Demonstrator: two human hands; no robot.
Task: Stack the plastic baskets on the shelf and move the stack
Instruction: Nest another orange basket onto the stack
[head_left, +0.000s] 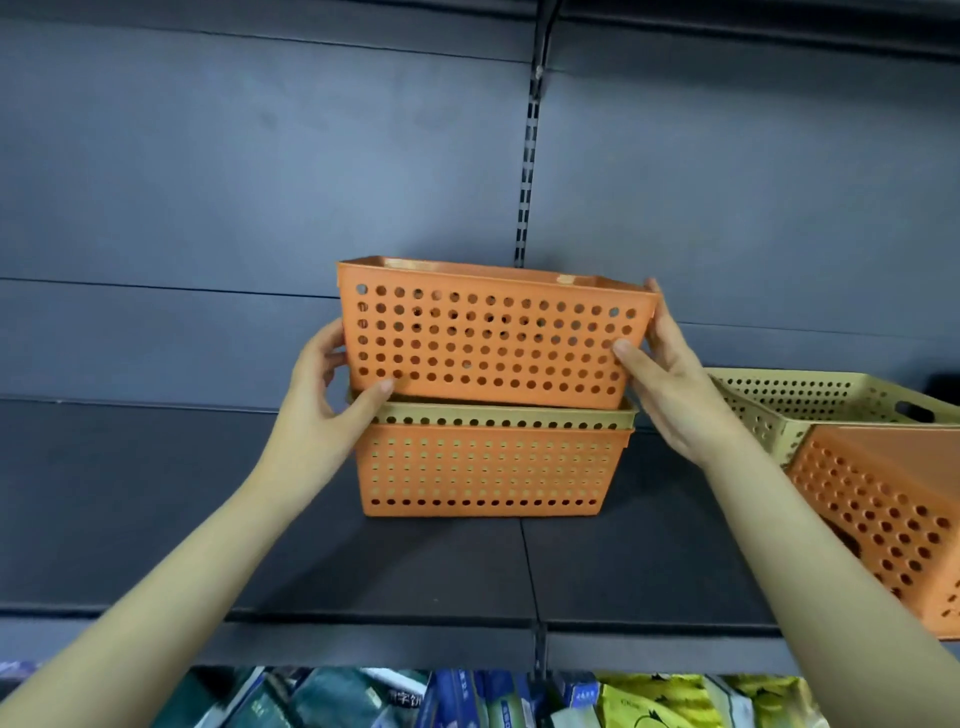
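Orange plastic: the upper orange basket (488, 338) was held at its two short ends over a stack of two on the dark shelf (467, 571). The left hand (332, 395) gripped the left end, thumb across the perforated front wall and fingers curled behind. The right hand (670, 384) gripped the right end the same way, so neither hand was free. Below it, a tan basket (493, 418) sat nested in the lower orange basket (488, 473), only its rim and top row of holes showing. The held basket's base was level with the tan rim; whether it had entered the opening could not be told. It looked slightly lower at the right, though the wide lens may account for that.

The step in hand was judged to be nesting the third basket. To do it well, the base should be levelled and all four corners centred inside the tan rim before lowering. Pressure from both ends should be even, since the tapered walls may jam if one corner leads. Thumbs should come clear of the front wall before the rims meet.

A loose tan basket (810, 400) and a loose orange basket (883, 509) stood to the right, apart from the stack. Packets (649, 696) lay on the level below.
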